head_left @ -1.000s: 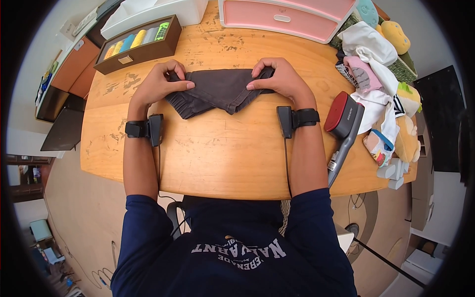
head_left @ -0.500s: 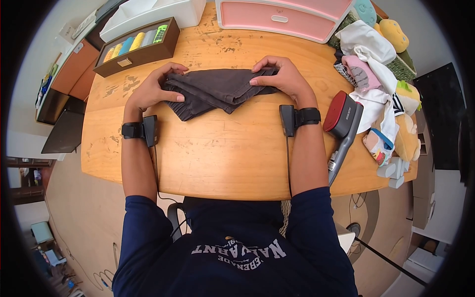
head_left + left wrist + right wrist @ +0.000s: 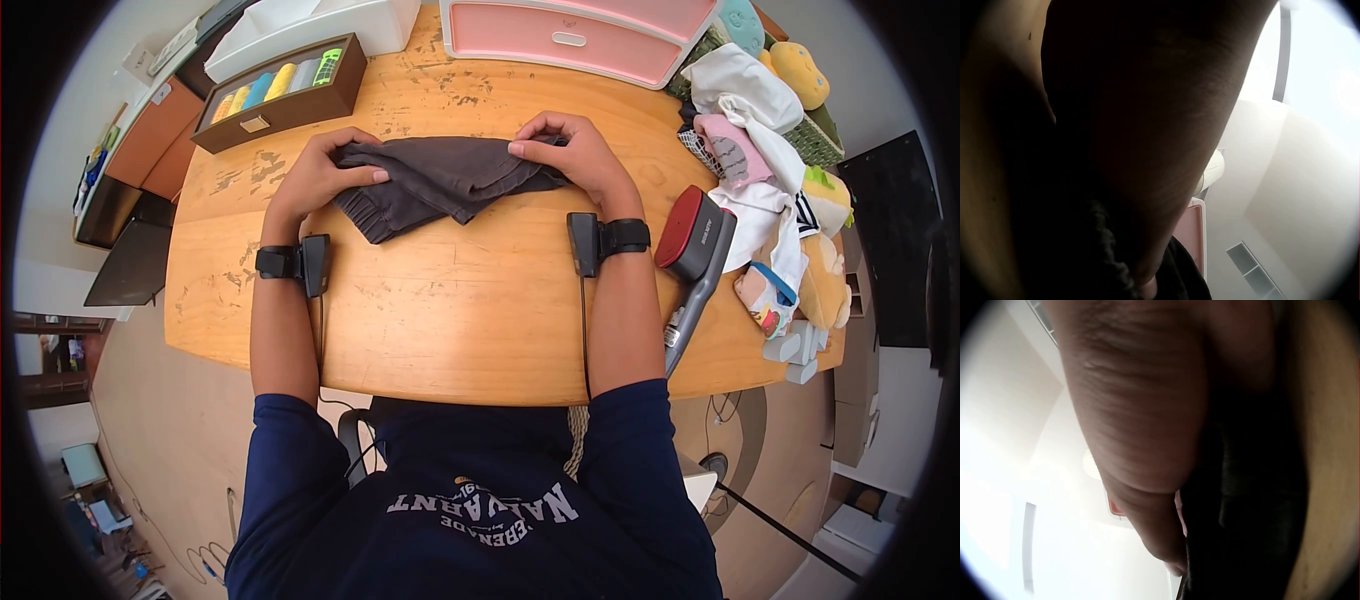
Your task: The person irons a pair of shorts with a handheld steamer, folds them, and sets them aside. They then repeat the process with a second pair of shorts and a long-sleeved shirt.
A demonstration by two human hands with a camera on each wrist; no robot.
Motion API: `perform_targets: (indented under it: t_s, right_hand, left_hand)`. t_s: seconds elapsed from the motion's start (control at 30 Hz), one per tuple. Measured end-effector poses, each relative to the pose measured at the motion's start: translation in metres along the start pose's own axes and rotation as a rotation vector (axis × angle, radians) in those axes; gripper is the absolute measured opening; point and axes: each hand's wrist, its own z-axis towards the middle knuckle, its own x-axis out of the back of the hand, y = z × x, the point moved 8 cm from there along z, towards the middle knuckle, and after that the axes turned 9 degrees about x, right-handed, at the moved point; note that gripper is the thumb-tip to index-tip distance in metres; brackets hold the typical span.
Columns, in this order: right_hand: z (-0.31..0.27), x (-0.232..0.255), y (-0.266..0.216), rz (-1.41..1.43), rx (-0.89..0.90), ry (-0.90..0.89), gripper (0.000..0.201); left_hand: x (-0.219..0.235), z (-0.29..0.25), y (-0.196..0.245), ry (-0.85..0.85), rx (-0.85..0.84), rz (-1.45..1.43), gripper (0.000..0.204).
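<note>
A pair of dark grey pants [image 3: 440,175] lies folded on the wooden table in front of the person, a gathered elastic edge at its lower left. At the left end, my left hand [image 3: 320,178] grips the cloth, thumb over the top and fingers behind it. My right hand [image 3: 585,155] pinches the upper right edge between thumb and fingers. Dark cloth [image 3: 1107,250] shows beneath the shadowed left hand in the left wrist view. In the right wrist view the pants [image 3: 1247,506] stand beside the right thumb, close over the table.
A grey and red handheld steamer [image 3: 690,240] lies right of the right forearm. Beyond it is a heap of clothes [image 3: 750,150] with plush toys. A brown box [image 3: 285,100] of rolled cloths stands back left, and a pink drawer unit [image 3: 560,45] at the back.
The left thumb lifted off to the left, then came back onto the cloth. The right hand has moved slightly right, and the pants' front fold now lies higher and further right.
</note>
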Motion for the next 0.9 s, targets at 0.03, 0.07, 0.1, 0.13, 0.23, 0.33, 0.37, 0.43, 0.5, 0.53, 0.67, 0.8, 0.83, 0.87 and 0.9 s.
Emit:
perform_targets:
  t_s: [0.03,0.07,0.1,0.13,0.23,0.33,0.37,0.43,0.5,0.53,0.67,0.8,0.83,0.87,0.9]
  right_hand:
    - [0.0,-0.001,0.0,0.0,0.0,-0.001,0.019]
    - [0.0,-0.001,-0.001,-0.008,0.018,-0.005,0.018]
    - [0.0,-0.001,-0.002,-0.017,0.036,-0.009,0.017]
    - [0.001,-0.001,0.0,-0.018,0.035,-0.01,0.017]
    - [0.005,0.002,0.007,-0.007,0.041,0.032,0.018]
    - [0.006,0.006,0.015,0.081,-0.039,0.088,0.022]
    - [0.006,0.006,0.015,0.127,-0.024,0.111,0.024]
    - [0.006,0.008,0.015,0.173,-0.012,0.135,0.026]
    - [0.005,0.004,0.011,0.161,0.006,0.089,0.026]
    - [0.006,0.003,0.013,0.162,0.006,0.088,0.026]
    - [0.01,0.012,0.018,0.194,0.122,0.19,0.034]
    - [0.014,0.019,0.022,0.092,0.214,0.269,0.04]
    - [0.015,0.019,0.024,0.091,0.216,0.269,0.04]
    - [0.015,0.023,0.023,-0.021,0.234,0.313,0.04]
    - [0.014,0.026,0.021,-0.133,0.251,0.357,0.04]
  left_hand:
    - [-0.001,0.001,0.001,-0.003,-0.046,-0.005,0.037]
    - [-0.003,0.0,0.006,-0.006,-0.093,-0.011,0.032]
    - [-0.004,0.0,0.007,-0.006,-0.093,-0.012,0.032]
    - [-0.003,0.002,0.004,0.033,-0.022,-0.072,0.031]
    - [-0.006,0.004,0.001,0.121,0.108,-0.134,0.035]
    - [0.003,0.008,-0.006,0.206,0.185,-0.099,0.041]
    - [0.006,0.01,-0.01,0.241,0.207,-0.063,0.042]
    - [0.008,0.015,-0.017,0.284,0.18,-0.105,0.043]
    - [0.011,0.015,-0.019,0.328,0.158,-0.147,0.044]
    - [0.013,0.014,-0.02,0.345,0.172,-0.137,0.043]
    - [0.016,0.011,-0.017,0.388,0.168,-0.143,0.038]
    - [0.017,0.01,-0.016,0.379,0.176,-0.121,0.035]
    - [0.016,0.009,-0.016,0.364,0.192,-0.127,0.033]
    - [0.015,0.007,-0.014,0.349,0.207,-0.133,0.031]
    - [0.016,0.005,-0.01,0.35,0.206,-0.133,0.031]
